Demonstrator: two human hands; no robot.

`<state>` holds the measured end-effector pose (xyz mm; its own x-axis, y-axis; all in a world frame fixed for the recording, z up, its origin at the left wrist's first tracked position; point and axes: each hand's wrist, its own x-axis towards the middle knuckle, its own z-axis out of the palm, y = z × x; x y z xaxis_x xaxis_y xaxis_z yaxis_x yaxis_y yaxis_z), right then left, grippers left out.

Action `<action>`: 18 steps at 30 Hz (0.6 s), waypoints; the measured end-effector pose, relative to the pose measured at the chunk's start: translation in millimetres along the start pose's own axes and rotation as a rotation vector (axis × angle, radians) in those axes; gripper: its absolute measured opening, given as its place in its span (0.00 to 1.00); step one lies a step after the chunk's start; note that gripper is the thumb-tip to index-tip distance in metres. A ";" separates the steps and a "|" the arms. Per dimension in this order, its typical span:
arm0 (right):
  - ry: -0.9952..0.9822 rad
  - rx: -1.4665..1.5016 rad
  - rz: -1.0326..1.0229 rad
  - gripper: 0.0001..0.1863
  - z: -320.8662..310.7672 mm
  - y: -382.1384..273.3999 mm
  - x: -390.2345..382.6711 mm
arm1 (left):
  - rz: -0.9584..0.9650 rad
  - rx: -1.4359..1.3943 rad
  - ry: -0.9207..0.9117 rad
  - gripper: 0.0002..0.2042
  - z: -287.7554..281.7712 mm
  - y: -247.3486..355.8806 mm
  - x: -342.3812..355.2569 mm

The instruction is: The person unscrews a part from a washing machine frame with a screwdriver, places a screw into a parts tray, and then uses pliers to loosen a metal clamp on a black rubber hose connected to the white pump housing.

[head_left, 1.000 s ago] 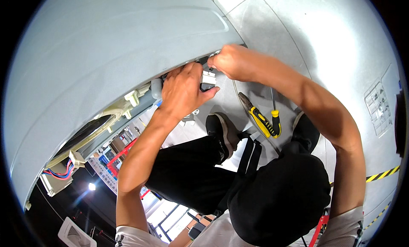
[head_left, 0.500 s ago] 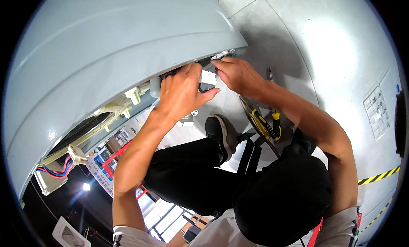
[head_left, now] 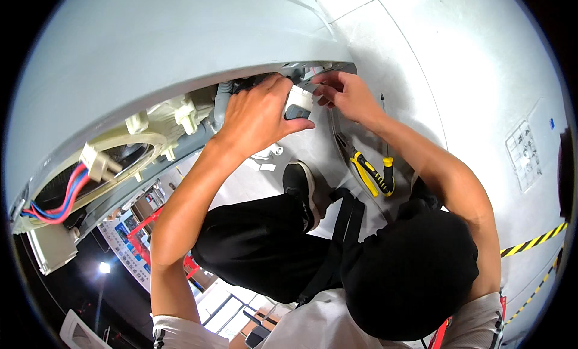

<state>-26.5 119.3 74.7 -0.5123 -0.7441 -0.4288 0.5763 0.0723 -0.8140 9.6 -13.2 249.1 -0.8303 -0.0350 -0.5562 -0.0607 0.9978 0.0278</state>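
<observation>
My left hand is wrapped over a small white block with a dark grey end, under the lower edge of a large grey appliance housing. Its thumb sticks out below the block; the fingertips are hidden behind the hand and the edge. To the right of the block is my right hand, its fingers loosely bent and apart, close to the housing's corner. Nothing shows clearly between them. A grey ribbed hose runs down beside my left wrist.
Yellow-and-black pliers and a screwdriver lie on the floor below my right forearm. A white connector with red and blue wires hangs at the left, by a cream plastic ring. Striped tape marks the floor at right.
The view has shifted, showing more of the housing's underside. My right hand has drawn slightly away from the edge, and its fingers have loosened. The left hand keeps its hold on the block.
</observation>
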 end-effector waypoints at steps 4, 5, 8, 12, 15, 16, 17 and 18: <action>0.056 0.160 0.062 0.14 2.0 -2.2 -5.1 | 0.030 -0.043 0.025 0.28 -0.7 -5.1 -3.9; 0.048 0.195 0.103 0.14 2.8 -6.8 -7.2 | 0.029 -0.045 0.051 0.28 0.4 -6.7 -6.0; 0.016 0.301 0.213 0.14 3.1 -19.7 -10.0 | -0.036 -0.091 0.016 0.30 -5.4 -5.3 -7.7; -0.036 0.417 0.337 0.11 2.2 -22.5 -7.2 | -0.038 -0.105 -0.011 0.29 -7.5 -6.8 -8.4; -0.031 0.479 0.355 0.10 4.4 -24.4 -4.4 | -0.010 -0.123 0.006 0.29 -7.6 -8.2 -8.6; -0.026 0.497 0.348 0.09 5.4 -24.5 -3.1 | -0.006 -0.132 0.001 0.29 -8.4 -8.6 -8.6; -0.014 0.529 0.324 0.09 7.0 -23.5 -2.5 | -0.002 -0.142 -0.004 0.29 -8.6 -8.8 -8.5; -0.003 0.561 0.300 0.09 9.2 -22.3 -2.4 | 0.002 -0.152 -0.010 0.29 -8.9 -9.2 -8.5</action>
<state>-32.2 113.3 97.4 -0.2753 -0.7476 -0.6044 0.9408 -0.0802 -0.3293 12.3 -22.6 261.0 -0.8250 -0.0320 -0.5642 -0.1430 0.9777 0.1537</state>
